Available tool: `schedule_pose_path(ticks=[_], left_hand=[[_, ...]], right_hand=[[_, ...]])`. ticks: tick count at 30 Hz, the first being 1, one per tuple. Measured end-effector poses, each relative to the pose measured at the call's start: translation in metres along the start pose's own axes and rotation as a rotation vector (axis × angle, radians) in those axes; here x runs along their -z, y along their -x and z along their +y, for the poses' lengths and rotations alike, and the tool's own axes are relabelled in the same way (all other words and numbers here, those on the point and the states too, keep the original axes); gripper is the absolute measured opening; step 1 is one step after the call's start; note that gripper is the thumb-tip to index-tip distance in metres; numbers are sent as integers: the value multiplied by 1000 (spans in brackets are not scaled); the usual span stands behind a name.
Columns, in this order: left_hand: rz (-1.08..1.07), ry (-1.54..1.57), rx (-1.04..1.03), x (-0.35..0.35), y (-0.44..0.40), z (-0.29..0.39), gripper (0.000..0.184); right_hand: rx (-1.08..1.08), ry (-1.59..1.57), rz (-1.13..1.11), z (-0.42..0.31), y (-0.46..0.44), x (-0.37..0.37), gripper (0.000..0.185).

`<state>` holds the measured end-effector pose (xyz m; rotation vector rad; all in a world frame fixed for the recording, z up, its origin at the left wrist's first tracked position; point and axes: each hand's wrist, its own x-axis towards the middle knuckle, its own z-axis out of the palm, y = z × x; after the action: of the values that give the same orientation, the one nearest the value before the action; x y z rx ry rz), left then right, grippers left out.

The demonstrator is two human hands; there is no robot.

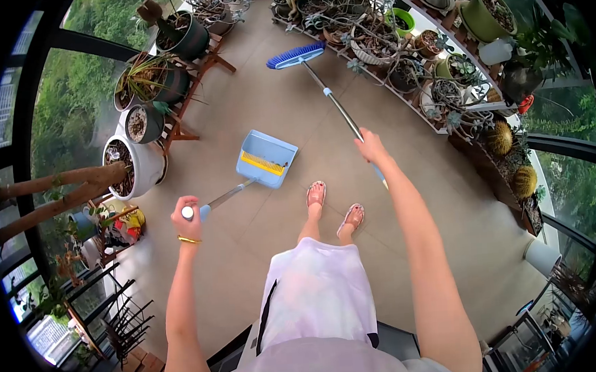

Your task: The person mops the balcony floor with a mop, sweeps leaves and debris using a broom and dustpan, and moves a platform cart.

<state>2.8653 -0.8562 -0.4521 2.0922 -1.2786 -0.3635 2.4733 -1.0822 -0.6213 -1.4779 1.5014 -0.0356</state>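
My left hand is closed round the top of the handle of a long-handled dustpan. The pan is light blue with a yellow comb strip across it, and it sits ahead of my feet with its mouth facing away from me. In my right hand is the pole of a broom, gripped along its lower-right part. Dark blue bristles top the light blue broom head, which is out in front by the plant shelf on the right. Whether the bristles touch the floor I cannot tell.
Potted succulents crowd a tiered shelf at the front right, with round cacti in a planter beyond. On the left, more pots stand on a wooden stand, near a large white pot. Tiled floor runs between them.
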Motion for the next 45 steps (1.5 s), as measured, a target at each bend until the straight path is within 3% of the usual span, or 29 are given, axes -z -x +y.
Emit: schedule_pose_path(ticks=[6, 8, 9, 11, 15, 20, 22, 25, 31, 35, 39, 45], left_hand=[[-30, 40, -58, -43, -37, 14, 7], [-95, 72, -70, -54, -47, 19, 7], [-106, 63, -93, -59, -54, 23, 10], [-146, 65, -109, -65, -61, 28, 10], [-189, 109, -177, -81, -81, 41, 9], [-237, 110, -168, -87, -91, 46, 8], [-286, 141, -168, -88, -86, 56, 9], [-270, 172, -203, -98, -82, 54, 10], [-356, 137, -328, -102, -59, 83, 7], [-459, 80, -438, -108, -28, 131, 6], [-530, 23, -555, -124, 11, 172, 6], [-697, 77, -692, -169, 73, 231, 7]], right_hand=[[-184, 86, -6, 0, -100, -15, 24], [47, 384, 269, 51, -113, -48, 25], [42, 381, 262, 61, -106, -54, 25], [-11, 239, 266, 76, -86, -65, 24], [-325, -136, -67, 49, -12, -56, 20], [-468, -624, -258, 49, 100, -21, 15], [-581, -894, -493, 45, 157, 6, 14], [-738, -1100, -540, 46, 241, 8, 13], [-752, -1400, -335, 46, 378, -12, 10], [-693, -1369, -26, 71, 437, -22, 10], [-612, -1177, 287, 131, 474, -35, 8], [-693, -1189, 507, 262, 503, -41, 8]])
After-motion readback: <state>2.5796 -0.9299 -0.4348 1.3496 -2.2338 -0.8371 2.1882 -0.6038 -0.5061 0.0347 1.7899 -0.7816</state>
